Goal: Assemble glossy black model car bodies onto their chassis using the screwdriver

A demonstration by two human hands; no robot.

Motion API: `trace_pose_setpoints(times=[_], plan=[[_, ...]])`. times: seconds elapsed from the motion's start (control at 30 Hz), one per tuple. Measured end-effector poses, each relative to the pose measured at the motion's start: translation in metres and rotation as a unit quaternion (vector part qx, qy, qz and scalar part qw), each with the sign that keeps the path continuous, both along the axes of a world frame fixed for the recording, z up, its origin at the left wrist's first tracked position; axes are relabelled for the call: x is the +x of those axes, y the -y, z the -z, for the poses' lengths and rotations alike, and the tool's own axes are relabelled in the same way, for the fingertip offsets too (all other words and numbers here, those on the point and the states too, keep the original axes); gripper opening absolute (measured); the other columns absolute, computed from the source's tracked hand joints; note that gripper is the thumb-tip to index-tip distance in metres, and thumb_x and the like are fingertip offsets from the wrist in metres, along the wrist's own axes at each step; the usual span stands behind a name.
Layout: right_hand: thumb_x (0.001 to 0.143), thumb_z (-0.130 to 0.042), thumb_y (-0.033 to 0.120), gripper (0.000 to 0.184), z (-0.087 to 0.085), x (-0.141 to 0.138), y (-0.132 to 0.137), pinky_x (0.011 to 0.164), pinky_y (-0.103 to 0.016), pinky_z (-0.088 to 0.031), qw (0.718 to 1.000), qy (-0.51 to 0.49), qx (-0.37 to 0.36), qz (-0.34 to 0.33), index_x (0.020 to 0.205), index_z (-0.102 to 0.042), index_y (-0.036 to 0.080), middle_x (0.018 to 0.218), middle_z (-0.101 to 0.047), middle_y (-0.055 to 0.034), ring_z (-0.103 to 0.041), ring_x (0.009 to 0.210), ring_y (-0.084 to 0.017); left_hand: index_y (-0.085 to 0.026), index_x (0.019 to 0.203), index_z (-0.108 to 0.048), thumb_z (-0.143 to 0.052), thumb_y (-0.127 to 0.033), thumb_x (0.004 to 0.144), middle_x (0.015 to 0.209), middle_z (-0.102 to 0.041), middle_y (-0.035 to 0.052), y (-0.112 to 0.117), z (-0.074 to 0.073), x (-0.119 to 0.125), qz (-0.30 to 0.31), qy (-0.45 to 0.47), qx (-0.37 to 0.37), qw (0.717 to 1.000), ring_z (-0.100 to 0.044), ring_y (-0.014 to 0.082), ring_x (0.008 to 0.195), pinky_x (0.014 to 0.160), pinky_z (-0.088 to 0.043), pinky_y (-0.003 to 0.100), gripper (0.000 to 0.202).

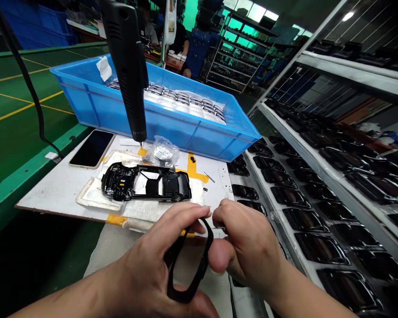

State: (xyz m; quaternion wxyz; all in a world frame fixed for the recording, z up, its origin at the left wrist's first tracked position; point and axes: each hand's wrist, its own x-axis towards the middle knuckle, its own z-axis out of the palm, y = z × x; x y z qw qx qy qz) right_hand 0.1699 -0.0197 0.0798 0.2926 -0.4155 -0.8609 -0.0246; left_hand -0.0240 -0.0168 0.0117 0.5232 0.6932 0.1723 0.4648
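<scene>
My left hand [155, 260] is closed around a thin black plastic frame [194, 265], a curved loop that sticks out between its fingers. My right hand [245, 243] is closed in a pinch at the top of that frame, fingertips meeting my left thumb; anything small in the pinch is hidden. Beyond the hands a black toy car body [146, 183] lies upside down in a white foam cradle [89, 194] on a white board [53, 185]. A black electric screwdriver [128, 66] hangs over the board.
A blue crate [172, 123] of bagged parts stands behind the board. A phone [92, 149] lies at the left, a clear bag of small parts [162, 152] by the car. Racks of dark window pieces [318, 194] fill the right. A green bench [20, 132] is at left.
</scene>
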Motion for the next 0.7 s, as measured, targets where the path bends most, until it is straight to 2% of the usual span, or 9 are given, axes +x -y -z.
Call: trace_pose_setpoints(times=[0.07,0.23,0.4,0.6,0.7], plan=[[0.1,-0.023,0.068,0.061,-0.0008,-0.0002,-0.0003,0.053,-0.028,-0.028,1.0,0.004,0.0,0.005,0.074,-0.048,0.02,0.059,-0.045,0.0032,-0.038,0.05,-0.009,-0.037,0.152,-0.04,-0.098,-0.038,0.06,0.145,-0.05,0.0059,-0.0006,-0.0006,0.0002,-0.006,0.001,0.014,1.0,-0.05,0.0263,0.134,0.118,-0.04,0.03,0.109],[0.105,-0.024,0.061,0.057,0.0032,0.0006,0.0001,0.054,-0.029,-0.025,1.0,0.02,0.002,-0.007,0.069,-0.042,0.02,0.058,-0.041,0.0031,-0.037,0.051,-0.01,-0.034,0.15,-0.043,-0.097,-0.043,0.061,0.138,-0.053,0.0066,-0.004,-0.0017,0.001,-0.016,0.008,0.026,1.0,-0.054,0.0247,0.127,0.116,-0.042,0.03,0.105],[0.101,-0.024,0.068,0.059,0.0021,0.0013,-0.0008,0.054,-0.028,-0.026,1.0,0.019,0.013,0.004,0.074,-0.045,0.02,0.059,-0.043,0.0038,-0.036,0.051,-0.01,-0.034,0.152,-0.041,-0.098,-0.04,0.06,0.141,-0.053,0.0075,-0.0069,-0.0047,-0.0027,0.001,-0.003,0.042,0.999,-0.053,0.0262,0.131,0.116,-0.042,0.03,0.109],[0.105,-0.024,0.059,0.056,0.0047,0.0004,0.0022,0.055,-0.029,-0.025,1.0,0.025,0.007,-0.01,0.07,-0.042,0.02,0.058,-0.042,0.0028,-0.037,0.052,-0.01,-0.036,0.152,-0.042,-0.097,-0.045,0.058,0.144,-0.052,0.0072,-0.0008,0.0012,-0.0032,-0.01,0.011,0.001,1.0,-0.051,0.0286,0.133,0.119,-0.04,0.035,0.109],[0.104,-0.023,0.062,0.058,0.005,-0.0014,0.0037,0.055,-0.028,-0.026,1.0,0.013,0.02,-0.001,0.073,-0.046,0.019,0.059,-0.044,0.0026,-0.038,0.052,-0.01,-0.038,0.153,-0.041,-0.095,-0.048,0.061,0.147,-0.05,0.0048,0.0027,0.0028,-0.0004,-0.002,0.032,-0.017,0.999,-0.049,0.0261,0.136,0.12,-0.037,0.03,0.106]])
